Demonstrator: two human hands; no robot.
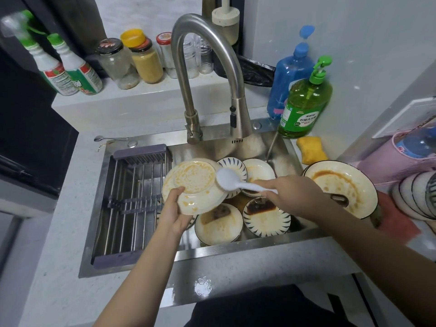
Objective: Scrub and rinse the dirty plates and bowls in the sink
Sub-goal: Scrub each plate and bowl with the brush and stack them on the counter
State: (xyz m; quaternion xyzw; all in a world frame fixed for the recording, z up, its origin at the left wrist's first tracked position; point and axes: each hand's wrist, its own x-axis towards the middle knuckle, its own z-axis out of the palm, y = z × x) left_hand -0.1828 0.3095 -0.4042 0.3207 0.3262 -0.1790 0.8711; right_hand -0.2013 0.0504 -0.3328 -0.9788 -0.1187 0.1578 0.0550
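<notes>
Two hands were over the sink point(236, 246) when I checked the head cam. Left hand point(173, 208) had its fingers curled round the near edge of a cream plate point(192, 185), thumb on the rim, holding it tilted up above the basin with its underside facing the camera, orange sauce smeared across it. Right hand point(286, 192) pinched the handle of a white plastic spoon point(233, 181), whose bowl sat against the plate's right edge. Below them, several dirty dishes sat crowded in the right half of the basin: a cream bowl point(218, 225) with brown residue, a blue-patterned plate point(266, 220) with dark sauce just beside it, plus two more patterned ones point(236, 165) further back under the faucet point(207, 74). A wire drying rack point(132, 204) spanned the left half. On the counter to the right, a big greasy plate point(342, 187) sat touching the sink's edge, near a yellow sponge point(310, 149) and a green dish soap bottle point(304, 105), with a blue pump bottle point(289, 74) behind that. Couldn't tell if water was running.
</notes>
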